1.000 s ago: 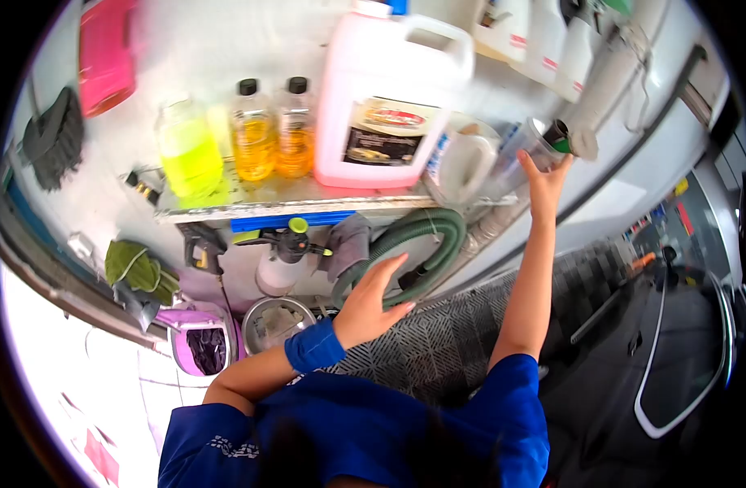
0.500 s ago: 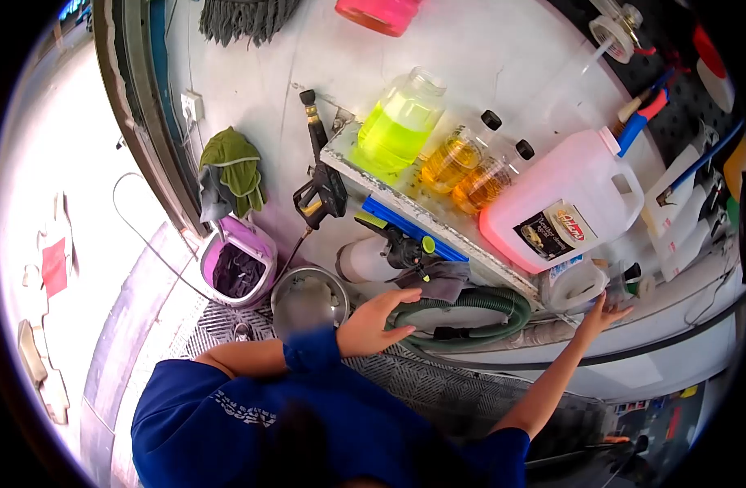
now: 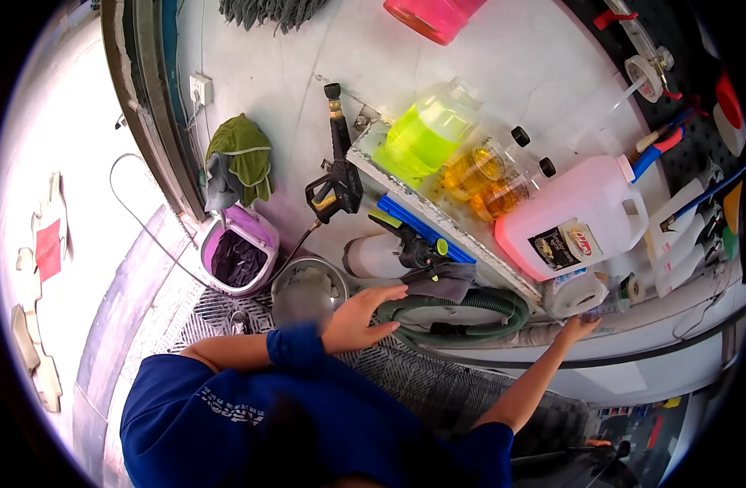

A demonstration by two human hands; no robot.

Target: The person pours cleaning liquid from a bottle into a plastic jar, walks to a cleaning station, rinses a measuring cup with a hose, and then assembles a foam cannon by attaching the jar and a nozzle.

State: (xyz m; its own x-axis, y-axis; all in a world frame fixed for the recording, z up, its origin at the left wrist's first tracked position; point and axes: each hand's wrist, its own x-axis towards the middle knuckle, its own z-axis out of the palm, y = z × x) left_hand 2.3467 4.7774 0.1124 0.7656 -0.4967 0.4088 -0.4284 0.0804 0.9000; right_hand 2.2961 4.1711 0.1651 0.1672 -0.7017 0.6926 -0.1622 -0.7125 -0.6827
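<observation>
My left hand [image 3: 361, 320], with a blue band at the wrist, hangs palm-inward beside the coiled green hose [image 3: 503, 315]; its thumb and fingers are apart and nothing is between them. At the far right end of the shelf [image 3: 438, 213], my right hand [image 3: 582, 328] is closed round the lower part of a clear container [image 3: 610, 304], its fingertips partly hidden. A white jug [image 3: 574, 294] lies just left of that container. Above it stands a large pink jug [image 3: 572, 215] with a black label.
Two amber bottles [image 3: 474, 169] and a yellow-green jar [image 3: 426, 134] are on the shelf. Below are a spray bottle [image 3: 377, 255], a metal bowl [image 3: 304, 285] and a purple bin [image 3: 241, 252]. A spray gun [image 3: 338, 175] hangs left; white bottles [image 3: 678, 244] are at right.
The view has swung left and turned, so the shelf now slants down to the right. My right hand has closed more at the clear container. My left hand stays open.
</observation>
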